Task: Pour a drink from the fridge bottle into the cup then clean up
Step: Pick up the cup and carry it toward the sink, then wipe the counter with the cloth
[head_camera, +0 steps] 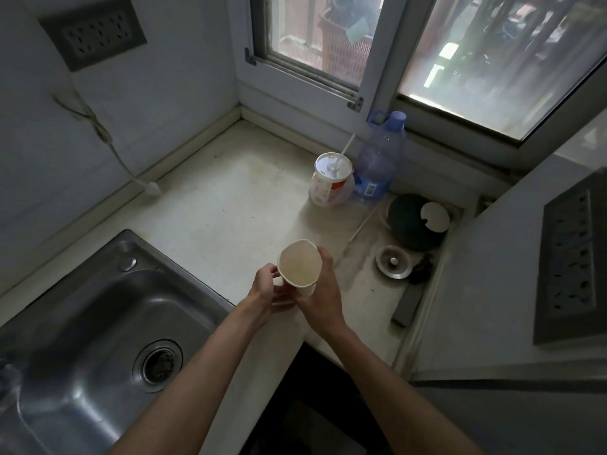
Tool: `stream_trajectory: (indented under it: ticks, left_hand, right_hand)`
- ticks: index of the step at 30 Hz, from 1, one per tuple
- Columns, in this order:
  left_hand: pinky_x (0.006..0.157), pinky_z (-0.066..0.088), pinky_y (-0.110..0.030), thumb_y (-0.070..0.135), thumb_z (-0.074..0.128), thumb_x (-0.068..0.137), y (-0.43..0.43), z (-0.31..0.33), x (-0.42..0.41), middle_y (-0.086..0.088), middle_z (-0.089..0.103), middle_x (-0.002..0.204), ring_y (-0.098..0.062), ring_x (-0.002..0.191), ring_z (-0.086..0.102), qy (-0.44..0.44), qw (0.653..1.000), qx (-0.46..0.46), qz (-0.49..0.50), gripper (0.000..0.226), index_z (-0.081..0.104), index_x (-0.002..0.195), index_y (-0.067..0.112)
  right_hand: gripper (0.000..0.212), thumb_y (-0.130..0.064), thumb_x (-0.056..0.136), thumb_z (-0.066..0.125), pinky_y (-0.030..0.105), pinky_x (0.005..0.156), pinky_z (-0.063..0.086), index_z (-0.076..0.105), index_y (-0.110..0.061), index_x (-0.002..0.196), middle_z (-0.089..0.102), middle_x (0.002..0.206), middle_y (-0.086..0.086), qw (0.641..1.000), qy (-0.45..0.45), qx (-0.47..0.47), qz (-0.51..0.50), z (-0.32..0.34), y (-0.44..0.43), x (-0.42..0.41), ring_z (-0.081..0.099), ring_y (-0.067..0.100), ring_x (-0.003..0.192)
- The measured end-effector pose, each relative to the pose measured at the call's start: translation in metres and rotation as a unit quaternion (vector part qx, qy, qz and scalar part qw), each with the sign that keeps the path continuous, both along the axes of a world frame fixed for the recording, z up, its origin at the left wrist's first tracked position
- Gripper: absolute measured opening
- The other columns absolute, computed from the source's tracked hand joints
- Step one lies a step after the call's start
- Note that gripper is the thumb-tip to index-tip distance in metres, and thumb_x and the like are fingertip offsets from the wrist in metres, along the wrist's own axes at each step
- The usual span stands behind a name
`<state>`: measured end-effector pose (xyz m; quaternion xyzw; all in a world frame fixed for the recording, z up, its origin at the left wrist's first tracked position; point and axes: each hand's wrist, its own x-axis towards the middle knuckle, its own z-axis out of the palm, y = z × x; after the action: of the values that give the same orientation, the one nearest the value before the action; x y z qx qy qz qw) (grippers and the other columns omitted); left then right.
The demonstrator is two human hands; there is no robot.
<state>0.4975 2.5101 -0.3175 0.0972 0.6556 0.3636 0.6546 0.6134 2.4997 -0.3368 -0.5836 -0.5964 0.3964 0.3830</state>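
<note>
Both my hands grip the paper cup (299,262) just above the edge of the counter (230,198), beside the sink (98,307). My left hand (266,290) curls round its base and my right hand (323,297) wraps its wall, squeezing the rim out of round, probably to steady the flimsy paper.

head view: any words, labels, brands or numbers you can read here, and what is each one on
None can be read.
Plastic bottle, blue label: a barcode shows, but the print is too blurred to read.
Lidded cup with a straw: red and pink print, too blurred to read.
Paper cup: no print shows.
</note>
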Motion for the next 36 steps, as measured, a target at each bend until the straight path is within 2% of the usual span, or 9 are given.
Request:
stream_trajectory:
  ticks: [4, 7, 10, 13, 15, 19, 23, 28, 36]
  left_hand:
    - [0.087, 0.052, -0.050, 0.023, 0.033, 0.094, 0.003, -0.001, -0.005, -0.017, 0.059, 0.077, -0.033, 0.071, 0.057, 0.003, 1.000, -0.010, -0.010, 0.029, 0.058, 0.087, 0.011]
    - [0.072, 0.053, -0.043, 0.026, 0.033, 0.095, 0.004, 0.003, -0.011, -0.017, 0.054, 0.087, -0.036, 0.078, 0.058, 0.032, 0.999, -0.015, -0.037, 0.032, 0.055, 0.109, 0.008]
    - [0.067, 0.053, -0.038, 0.026, 0.033, 0.098, 0.004, 0.009, -0.016, -0.018, 0.052, 0.115, -0.037, 0.097, 0.057, 0.175, 0.978, 0.022, -0.108, 0.039, 0.051, 0.124, 0.006]
    - [0.096, 0.041, -0.041, 0.032, 0.033, 0.098, -0.001, 0.020, -0.025, -0.020, 0.049, 0.136, -0.036, 0.121, 0.048, 0.394, 0.885, 0.104, -0.225, 0.046, 0.048, 0.135, 0.008]
    - [0.105, 0.035, -0.042, 0.033, 0.033, 0.098, -0.003, 0.035, -0.031, -0.018, 0.043, 0.143, -0.035, 0.129, 0.041, 0.465, 0.832, 0.139, -0.268, 0.050, 0.040, 0.143, 0.012]
    - [0.108, 0.031, -0.046, 0.038, 0.031, 0.097, -0.004, 0.070, -0.039, -0.014, 0.027, 0.155, -0.033, 0.134, 0.032, 0.595, 0.701, 0.173, -0.352, 0.056, 0.029, 0.149, 0.016]
    - [0.099, 0.037, -0.045, 0.038, 0.033, 0.094, -0.004, 0.114, -0.053, -0.017, 0.047, 0.139, -0.033, 0.122, 0.045, 0.665, 0.623, 0.168, -0.376, 0.049, 0.041, 0.135, 0.013]
    - [0.094, 0.040, -0.044, 0.036, 0.033, 0.095, -0.014, 0.170, -0.076, -0.017, 0.055, 0.127, -0.032, 0.116, 0.050, 0.699, 0.603, 0.166, -0.346, 0.040, 0.049, 0.123, 0.011]
    - [0.097, 0.041, -0.043, 0.036, 0.030, 0.097, -0.060, 0.229, -0.110, -0.017, 0.054, 0.129, -0.031, 0.119, 0.050, 0.730, 0.618, 0.131, -0.262, 0.042, 0.050, 0.124, 0.010]
  right_hand:
    - [0.100, -0.051, 0.063, 0.081, 0.030, 0.087, 0.053, 0.030, -0.026, 0.145, 0.054, 0.130, -0.008, 0.999, -0.025, -0.022, 0.019, -0.006, 0.000, 0.005, 0.058, 0.008, 0.113]
    - [0.115, -0.055, 0.061, 0.082, 0.039, 0.102, 0.048, 0.017, -0.025, 0.152, 0.046, 0.144, -0.004, 0.995, -0.075, -0.041, 0.044, -0.007, 0.001, 0.011, 0.048, 0.012, 0.128]
    - [0.127, -0.045, 0.062, 0.089, 0.037, 0.114, 0.034, 0.007, -0.023, 0.156, 0.033, 0.154, -0.003, 0.987, -0.118, -0.073, 0.087, 0.005, 0.002, 0.018, 0.034, 0.008, 0.136]
    - [0.128, -0.056, 0.062, 0.086, 0.039, 0.116, 0.028, 0.003, -0.027, 0.156, 0.025, 0.159, -0.004, 0.977, -0.164, -0.088, 0.099, 0.027, 0.005, 0.023, 0.027, 0.017, 0.144]
    - [0.110, -0.061, 0.076, 0.073, 0.043, 0.115, 0.028, 0.008, -0.024, 0.156, 0.023, 0.161, 0.000, 0.973, -0.195, -0.082, 0.097, 0.051, 0.009, 0.022, 0.027, 0.022, 0.145]
    - [0.059, -0.049, 0.101, 0.041, 0.043, 0.111, 0.033, 0.032, -0.015, 0.148, 0.037, 0.154, 0.009, 0.943, -0.313, -0.063, 0.099, 0.106, 0.015, 0.013, 0.037, 0.028, 0.139]
    - [0.037, -0.042, 0.099, 0.045, 0.040, 0.094, 0.052, 0.055, -0.015, 0.123, 0.065, 0.122, 0.006, 0.899, -0.415, 0.003, 0.141, 0.150, 0.023, -0.015, 0.062, 0.023, 0.105]
    - [0.041, -0.042, 0.099, 0.038, 0.045, 0.093, 0.045, 0.052, -0.013, 0.123, 0.061, 0.123, 0.009, 0.849, -0.500, 0.083, 0.152, 0.196, 0.020, -0.047, 0.053, 0.030, 0.115]
    - [0.039, -0.041, 0.101, 0.033, 0.047, 0.095, 0.042, 0.047, -0.013, 0.124, 0.057, 0.125, 0.010, 0.851, -0.466, 0.141, 0.196, 0.238, -0.005, -0.086, 0.046, 0.030, 0.121]
